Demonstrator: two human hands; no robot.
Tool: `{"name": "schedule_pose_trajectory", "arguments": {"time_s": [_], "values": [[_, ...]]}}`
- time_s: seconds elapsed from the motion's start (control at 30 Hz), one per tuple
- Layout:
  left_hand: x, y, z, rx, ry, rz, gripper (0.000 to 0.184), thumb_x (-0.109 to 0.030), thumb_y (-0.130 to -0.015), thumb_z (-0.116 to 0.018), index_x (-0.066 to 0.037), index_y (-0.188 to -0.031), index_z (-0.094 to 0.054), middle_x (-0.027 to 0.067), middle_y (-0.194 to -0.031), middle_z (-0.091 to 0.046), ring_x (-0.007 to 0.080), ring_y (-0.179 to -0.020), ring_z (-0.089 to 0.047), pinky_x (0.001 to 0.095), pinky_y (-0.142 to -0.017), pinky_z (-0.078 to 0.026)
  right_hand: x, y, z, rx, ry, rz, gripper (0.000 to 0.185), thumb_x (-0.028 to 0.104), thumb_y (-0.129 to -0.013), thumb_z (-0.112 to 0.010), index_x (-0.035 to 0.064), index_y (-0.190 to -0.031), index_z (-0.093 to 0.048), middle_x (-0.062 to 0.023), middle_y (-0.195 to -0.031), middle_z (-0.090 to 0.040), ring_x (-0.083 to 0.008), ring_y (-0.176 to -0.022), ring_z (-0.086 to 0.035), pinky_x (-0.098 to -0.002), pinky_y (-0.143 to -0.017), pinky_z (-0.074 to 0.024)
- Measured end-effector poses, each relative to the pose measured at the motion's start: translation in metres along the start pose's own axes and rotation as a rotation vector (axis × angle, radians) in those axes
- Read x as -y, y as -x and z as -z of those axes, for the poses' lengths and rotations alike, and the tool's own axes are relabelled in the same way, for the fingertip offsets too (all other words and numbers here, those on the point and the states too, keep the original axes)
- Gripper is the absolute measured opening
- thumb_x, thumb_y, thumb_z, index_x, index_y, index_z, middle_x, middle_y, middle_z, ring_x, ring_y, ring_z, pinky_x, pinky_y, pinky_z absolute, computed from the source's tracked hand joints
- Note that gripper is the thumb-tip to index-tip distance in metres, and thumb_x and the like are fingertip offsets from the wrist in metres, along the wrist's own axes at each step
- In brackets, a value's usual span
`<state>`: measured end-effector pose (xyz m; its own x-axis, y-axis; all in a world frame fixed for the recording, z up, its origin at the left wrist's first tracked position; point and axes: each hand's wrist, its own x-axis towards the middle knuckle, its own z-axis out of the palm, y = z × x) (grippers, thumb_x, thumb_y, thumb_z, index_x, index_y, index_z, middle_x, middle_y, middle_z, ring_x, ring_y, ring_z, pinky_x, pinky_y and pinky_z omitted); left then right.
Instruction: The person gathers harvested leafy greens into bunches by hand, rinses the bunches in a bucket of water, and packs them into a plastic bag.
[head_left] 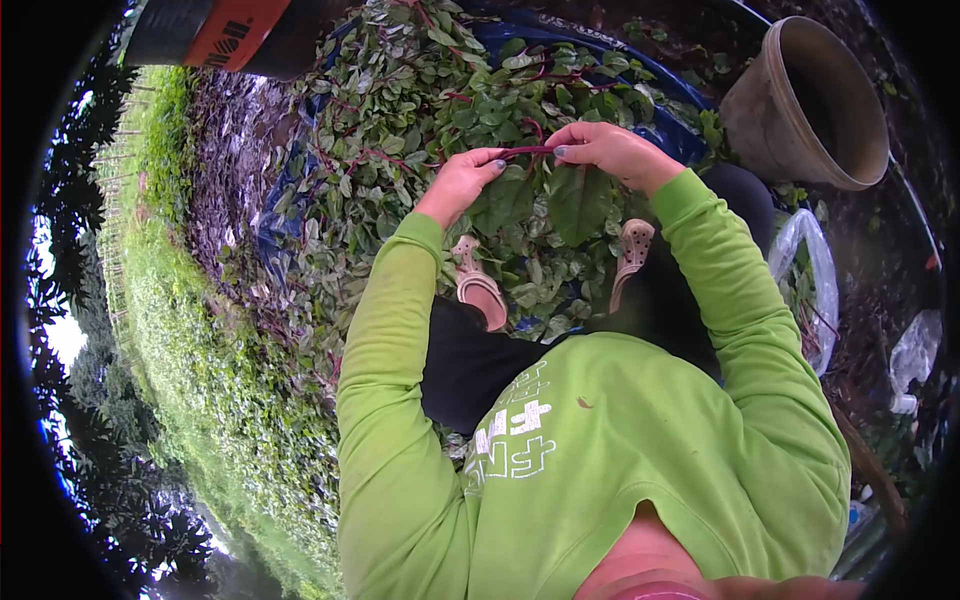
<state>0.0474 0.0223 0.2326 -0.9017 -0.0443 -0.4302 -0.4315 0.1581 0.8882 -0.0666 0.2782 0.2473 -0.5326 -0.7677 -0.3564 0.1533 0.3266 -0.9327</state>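
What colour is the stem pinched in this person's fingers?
The stem is reddish-purple; it shows best in the head view.

Stem [527,151]: reddish-purple, slender, pinched at two points, nearly straight, above the leaf heap [385,110].
Leaves [580,205]: broad, green, spread out over the leaf heap, probably attached to the stem, joins unclear.

A leafy stem [526,151] spans the space between the left hand [455,186] and the right hand [612,153], above a heap of leafy cuttings [385,120] lying on a tarp [684,142]. Below the hands, the left clog [470,266] and right clog [634,246] rest amid the heap. A drum [300,38] is at its far left, a bucket [752,105] at its right; nearer the person, beside the right leg [672,312], lies a plastic bag [826,305].
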Motion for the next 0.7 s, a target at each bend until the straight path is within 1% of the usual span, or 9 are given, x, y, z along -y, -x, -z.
{"name": "schedule_pose_trajectory", "arguments": {"time_s": [0.13, 0.33, 0.43, 0.47, 0.5, 0.53, 0.57, 0.67, 0.7], "values": [[-0.006, 0.003, 0.006, 0.028, 0.092, 0.071, 0.030, -0.013, -0.099, -0.063, -0.004, -0.127, -0.068, -0.0021, -0.111, -0.068, 0.0074, -0.100, -0.057, 0.0243, -0.093, -0.043, 0.003, 0.002, 0.002, 0.062, -0.161, -0.025, 0.032, 0.014, -0.097, -0.065, 0.0061, -0.128, -0.064, 0.0034, -0.103, -0.062, -0.0058, -0.096, -0.051, -0.0238, -0.085, -0.0404], [-0.023, 0.012, 0.017, 0.085, 0.159, 0.066, 0.027, -0.014, -0.101, -0.061, -0.005, -0.125, -0.070, -0.0023, -0.113, -0.068, 0.0078, -0.102, -0.056, 0.0248, -0.095, -0.041, 0.010, 0.001, 0.006, 0.127, -0.221, 0.056, 0.034, 0.013, -0.099, -0.062, 0.0070, -0.132, -0.061, 0.0056, -0.091, -0.057, -0.0048, -0.076, -0.049, -0.0215, -0.069, -0.0403], [-0.015, 0.008, 0.028, 0.009, 0.051, 0.057, 0.026, -0.015, -0.101, -0.060, -0.005, -0.123, -0.070, -0.0019, -0.111, -0.069, 0.0082, -0.102, -0.056, 0.0254, -0.096, -0.040, 0.012, -0.006, 0.007, -0.011, -0.011, 0.114, 0.034, 0.015, -0.100, -0.060, 0.0072, -0.134, -0.060, 0.0074, -0.082, -0.052, -0.0040, -0.068, -0.043, -0.0207, -0.062, -0.0373], [-0.006, 0.005, 0.039, -0.050, 0.006, 0.067, 0.026, -0.016, -0.101, -0.060, -0.004, -0.122, -0.070, -0.0017, -0.110, -0.069, 0.0082, -0.102, -0.056, 0.0257, -0.096, -0.040, 0.005, -0.012, 0.007, -0.136, -0.074, 0.192, 0.034, 0.018, -0.102, -0.058, 0.0070, -0.134, -0.060, 0.0088, -0.076, -0.047, -0.0032, -0.068, -0.040, -0.0202, -0.061, -0.0351], [0.001, 0.005, 0.051, -0.110, -0.039, 0.077, 0.026, -0.016, -0.101, -0.060, -0.004, -0.122, -0.070, -0.0015, -0.110, -0.069, 0.0082, -0.102, -0.056, 0.0260, -0.097, -0.039, 0.006, -0.010, 0.023, -0.308, 0.171, 0.166, 0.032, 0.022, -0.103, -0.058, 0.0064, -0.130, -0.062, 0.0090, -0.073, -0.045, -0.0027, -0.066, -0.038, -0.0208, -0.059, -0.0335], [0.003, 0.011, 0.063, -0.188, -0.026, 0.059, 0.026, -0.016, -0.102, -0.059, -0.003, -0.121, -0.070, -0.0009, -0.108, -0.069, 0.0084, -0.101, -0.056, 0.0262, -0.097, -0.039, -0.004, -0.016, 0.034, -0.406, 0.166, 0.181, 0.031, 0.025, -0.103, -0.058, 0.0057, -0.127, -0.063, 0.0092, -0.072, -0.045, -0.0028, -0.065, -0.038, -0.0212, -0.057, -0.0327], [0.004, 0.016, 0.073, -0.203, -0.009, 0.099, 0.026, -0.017, -0.103, -0.057, -0.006, -0.122, -0.069, -0.0016, -0.114, -0.069, 0.0091, -0.109, -0.055, 0.0276, -0.103, -0.035, -0.014, -0.026, 0.041, -0.510, 0.159, 0.199, 0.031, 0.028, -0.104, -0.058, 0.0050, -0.124, -0.064, 0.0094, -0.071, -0.044, -0.0028, -0.064, -0.037, -0.0216, -0.056, -0.0319], [0.004, 0.018, 0.051, -0.153, -0.026, 0.102, 0.028, -0.019, -0.103, -0.058, -0.006, -0.125, -0.068, -0.0020, -0.116, -0.067, 0.0098, -0.110, -0.054, 0.0287, -0.105, -0.034, 0.003, -0.020, -0.006, -0.188, 0.121, -0.153, 0.047, 0.051, -0.100, -0.059, 0.0056, -0.108, -0.072, 0.0070, -0.072, -0.053, -0.0054, -0.067, -0.042, -0.0230, -0.063, -0.0365], [0.005, 0.015, 0.033, -0.154, -0.041, 0.057, 0.026, -0.017, -0.102, -0.059, -0.002, -0.120, -0.070, -0.0016, -0.106, -0.068, 0.0089, -0.098, -0.055, 0.0249, -0.089, -0.042, -0.008, -0.022, -0.026, -0.075, 0.071, -0.114, 0.053, 0.057, -0.098, -0.058, 0.0059, -0.106, -0.073, 0.0062, -0.075, -0.056, -0.0063, -0.067, -0.042, -0.0243, -0.064, -0.0372]]}}
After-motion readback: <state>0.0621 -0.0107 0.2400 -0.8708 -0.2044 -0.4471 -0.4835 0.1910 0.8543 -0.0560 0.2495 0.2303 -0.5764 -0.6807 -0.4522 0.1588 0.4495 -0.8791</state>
